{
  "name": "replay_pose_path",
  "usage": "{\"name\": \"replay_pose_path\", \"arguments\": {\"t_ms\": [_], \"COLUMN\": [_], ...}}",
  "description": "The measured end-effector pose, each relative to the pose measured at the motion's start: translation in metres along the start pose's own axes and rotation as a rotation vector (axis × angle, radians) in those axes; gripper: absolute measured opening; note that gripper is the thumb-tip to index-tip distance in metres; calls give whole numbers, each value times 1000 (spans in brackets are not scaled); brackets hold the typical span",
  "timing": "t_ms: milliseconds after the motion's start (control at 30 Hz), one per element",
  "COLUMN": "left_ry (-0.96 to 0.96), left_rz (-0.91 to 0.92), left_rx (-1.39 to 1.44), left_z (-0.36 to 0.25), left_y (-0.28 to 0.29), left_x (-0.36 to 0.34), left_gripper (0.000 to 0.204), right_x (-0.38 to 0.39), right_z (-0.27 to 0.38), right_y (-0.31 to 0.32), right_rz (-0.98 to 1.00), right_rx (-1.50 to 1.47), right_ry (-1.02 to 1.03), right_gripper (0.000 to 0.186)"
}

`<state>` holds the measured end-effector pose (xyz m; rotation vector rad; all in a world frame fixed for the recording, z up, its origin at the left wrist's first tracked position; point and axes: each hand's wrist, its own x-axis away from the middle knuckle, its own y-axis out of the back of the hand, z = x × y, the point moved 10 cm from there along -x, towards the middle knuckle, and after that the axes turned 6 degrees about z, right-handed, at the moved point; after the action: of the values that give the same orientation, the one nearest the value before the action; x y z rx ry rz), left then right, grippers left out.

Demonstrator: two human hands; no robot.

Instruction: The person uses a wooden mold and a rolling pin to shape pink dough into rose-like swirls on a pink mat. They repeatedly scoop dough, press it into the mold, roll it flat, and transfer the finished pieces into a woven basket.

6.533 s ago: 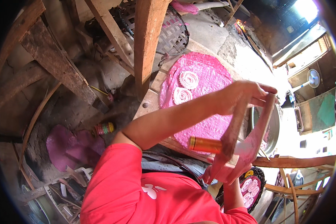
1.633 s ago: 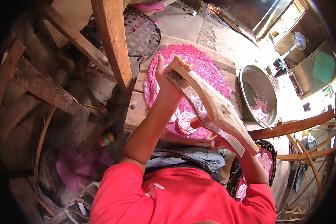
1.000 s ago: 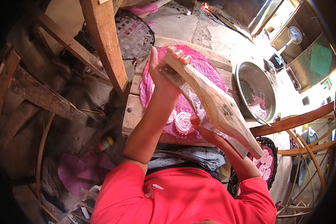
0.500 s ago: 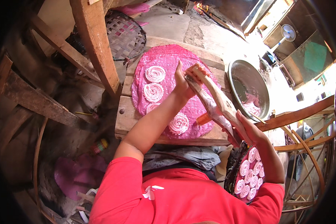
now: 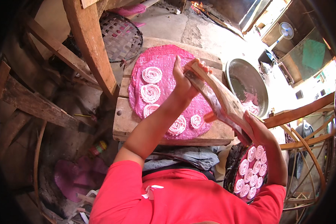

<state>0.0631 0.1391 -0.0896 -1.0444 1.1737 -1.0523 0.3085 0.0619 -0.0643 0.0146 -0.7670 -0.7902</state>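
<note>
My left hand (image 5: pixel 187 83) is closed round the upper end of a two-plank wooden tool (image 5: pixel 223 95), thumb raised along its side. My right hand (image 5: pixel 260 128) wraps round the lower end. An orange cylinder (image 5: pixel 209 117) sticks out from between the planks, above a round pink textured sheet (image 5: pixel 164 60) on a wooden board (image 5: pixel 121 123). The sheet bears several white-pink swirled rosettes (image 5: pixel 151 74), including a small one (image 5: pixel 195 121) just left of the cylinder. Part of the sheet is hidden behind my left arm.
A metal basin (image 5: pixel 232 76) with pink paste sits right of the board. A dark basket (image 5: pixel 231 168) of rosettes lies near my right arm. A woven tray (image 5: pixel 121 33), wooden posts (image 5: pixel 87 44) and curved strips (image 5: pixel 306 112) surround me. A fire (image 5: pixel 198 8) burns at the back.
My right hand has moved up onto the tool's lower end, and the tool has shifted slightly right since a second ago. A small rosette now shows left of the cylinder.
</note>
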Motion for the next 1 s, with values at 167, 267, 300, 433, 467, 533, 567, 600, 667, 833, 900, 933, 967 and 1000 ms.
{"name": "replay_pose_path", "arguments": {"t_ms": [167,267,300,433,467,533,567,600,667,833,900,933,967,1000], "left_ry": [-95,-15,-14,-50,-54,-79,-49,-38,-42,33,18,-5,-1,-8], "left_rz": [279,-1,-67,103,103,118,166,100,49,146,174,211,239,208], "left_rx": [-70,-4,0,-18,-39,-88,-65,-59,-62,37,23,9,19,47], "left_z": [-14,2,4,-5,-10,-21,-20,-17,-9,22,22,20,19,18], "left_y": [-36,-7,0,-20,-22,-24,-26,-17,-4,1,2,0,-2,2], "left_x": [7,10,9,-6,-6,-1,5,11,21,10,7,6,8,9], "left_gripper": [74,74,73,73,73,74,75,75,76,67,58,54,52,51], "right_x": [5,13,14,5,-1,-7,-7,-7,0,10,7,-3,-15,-25], "right_z": [6,20,4,19,18,10,5,0,-10,-18,-16,-25,-31,-39], "right_y": [-21,-3,0,0,-9,-15,-18,-20,-18,-8,-38,-34,-35,-35], "right_rz": [148,-64,-53,-66,9,23,33,42,56,111,446,352,293,235], "right_rx": [-131,130,82,6,-19,35,8,-17,25,1,-398,-469,-565,-666], "right_ry": [86,184,-6,146,170,160,163,165,148,120,145,125,167,209], "right_gripper": [63,62,60,65,65,65,65,65,63,66,71,71,72,73]}}
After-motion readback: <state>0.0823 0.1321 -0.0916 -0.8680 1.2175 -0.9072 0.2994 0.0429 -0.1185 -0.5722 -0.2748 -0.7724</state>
